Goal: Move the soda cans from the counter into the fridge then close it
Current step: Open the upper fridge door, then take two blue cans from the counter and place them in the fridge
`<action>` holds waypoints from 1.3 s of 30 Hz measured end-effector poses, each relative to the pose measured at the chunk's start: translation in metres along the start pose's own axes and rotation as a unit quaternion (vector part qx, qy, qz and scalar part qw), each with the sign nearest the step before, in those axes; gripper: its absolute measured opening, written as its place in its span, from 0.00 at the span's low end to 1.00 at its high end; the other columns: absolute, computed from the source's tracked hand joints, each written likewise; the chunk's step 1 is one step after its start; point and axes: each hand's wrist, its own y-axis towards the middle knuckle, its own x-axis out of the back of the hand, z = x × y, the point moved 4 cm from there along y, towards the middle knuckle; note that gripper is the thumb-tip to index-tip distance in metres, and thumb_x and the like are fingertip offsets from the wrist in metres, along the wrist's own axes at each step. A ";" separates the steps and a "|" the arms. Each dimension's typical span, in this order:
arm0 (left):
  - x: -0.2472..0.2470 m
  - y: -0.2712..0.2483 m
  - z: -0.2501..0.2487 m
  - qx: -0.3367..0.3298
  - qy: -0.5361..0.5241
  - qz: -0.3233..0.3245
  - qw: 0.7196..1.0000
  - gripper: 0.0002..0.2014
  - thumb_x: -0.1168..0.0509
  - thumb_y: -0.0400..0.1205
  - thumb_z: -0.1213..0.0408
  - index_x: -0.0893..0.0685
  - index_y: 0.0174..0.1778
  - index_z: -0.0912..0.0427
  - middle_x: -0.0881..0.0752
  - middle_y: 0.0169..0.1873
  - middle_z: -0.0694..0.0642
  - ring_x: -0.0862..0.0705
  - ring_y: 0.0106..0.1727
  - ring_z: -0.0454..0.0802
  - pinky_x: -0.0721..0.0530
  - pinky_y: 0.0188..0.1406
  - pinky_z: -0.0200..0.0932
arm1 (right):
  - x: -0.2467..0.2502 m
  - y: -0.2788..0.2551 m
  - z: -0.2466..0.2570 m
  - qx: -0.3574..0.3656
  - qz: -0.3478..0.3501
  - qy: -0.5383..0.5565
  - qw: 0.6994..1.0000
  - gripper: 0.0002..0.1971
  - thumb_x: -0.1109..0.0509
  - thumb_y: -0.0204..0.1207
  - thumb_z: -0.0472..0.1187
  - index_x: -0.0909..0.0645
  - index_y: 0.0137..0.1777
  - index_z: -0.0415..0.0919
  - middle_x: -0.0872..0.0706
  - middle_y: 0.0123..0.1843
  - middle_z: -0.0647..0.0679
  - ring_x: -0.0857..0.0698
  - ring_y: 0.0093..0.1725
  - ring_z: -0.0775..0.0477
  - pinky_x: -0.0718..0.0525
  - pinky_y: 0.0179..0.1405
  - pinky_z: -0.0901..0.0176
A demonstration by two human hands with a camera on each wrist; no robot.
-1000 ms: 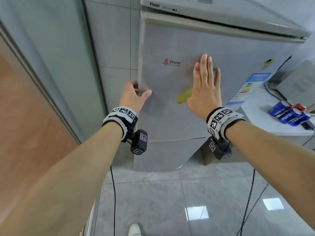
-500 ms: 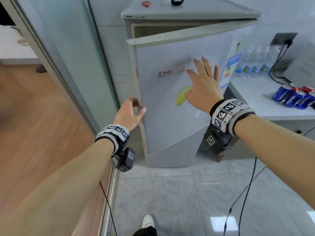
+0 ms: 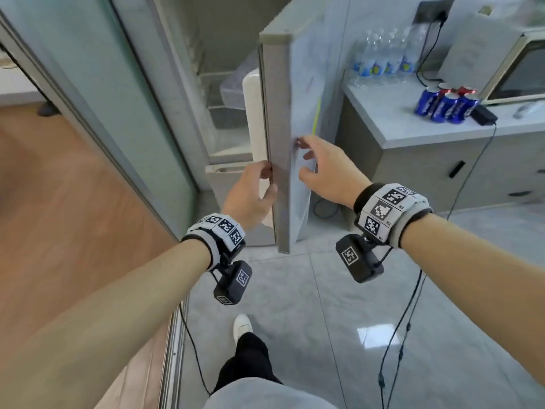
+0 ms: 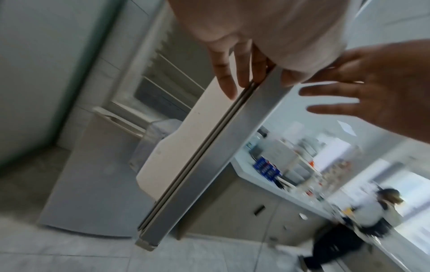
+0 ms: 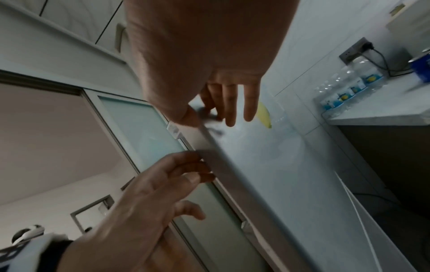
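Observation:
The grey fridge door (image 3: 278, 128) stands swung wide, seen edge-on, with wire shelves (image 3: 227, 93) showing inside the fridge. My left hand (image 3: 256, 187) grips the door's free edge, fingers curled behind it and thumb on the front; the left wrist view shows those fingers (image 4: 244, 73) wrapped on the seal. My right hand (image 3: 318, 163) rests with straight, spread fingers on the door's outer face (image 5: 267, 156). Several blue soda cans (image 3: 445, 103) stand in a cluster on the white counter (image 3: 398, 125) to the right.
Water bottles (image 3: 383, 60) line the counter's back wall, beside a microwave (image 3: 519, 69) and a black adapter (image 3: 483, 115) with cables hanging to the floor. A glass sliding door (image 3: 97, 93) bounds the left. A person (image 4: 372, 211) stands farther along the counter.
The fridge door swung from shut to wide open, pulled by my left hand at its edge. My right hand stayed on its face, and I stepped back.

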 end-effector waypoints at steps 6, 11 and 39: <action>-0.069 -0.002 -0.082 -0.098 0.097 0.242 0.960 0.28 0.38 0.85 0.64 0.35 0.82 0.52 0.23 0.72 0.45 0.23 0.47 0.40 0.22 0.57 0.39 | 0.067 -0.051 -0.061 -0.152 -0.147 0.014 0.977 0.22 0.35 0.73 0.60 0.22 0.61 0.47 0.12 0.51 0.53 0.13 0.49 0.48 0.14 0.55 0.48; -0.124 0.019 -0.104 -0.158 0.157 0.351 0.909 0.19 0.38 0.85 0.62 0.24 0.72 0.50 0.16 0.65 0.45 0.16 0.57 0.44 0.20 0.56 0.40 | 0.121 -0.070 -0.117 -0.213 -0.177 0.018 0.961 0.27 0.32 0.74 0.62 0.22 0.61 0.41 0.13 0.55 0.46 0.14 0.54 0.44 0.14 0.56 0.44; -0.462 0.156 -0.273 -0.151 -0.065 0.332 0.929 0.19 0.39 0.80 0.68 0.19 0.66 0.53 0.15 0.59 0.44 0.16 0.56 0.45 0.16 0.59 0.49 | 0.272 -0.173 -0.444 -0.321 -0.198 -0.031 0.926 0.14 0.38 0.81 0.36 0.17 0.63 0.39 0.13 0.56 0.50 0.16 0.53 0.52 0.19 0.57 0.61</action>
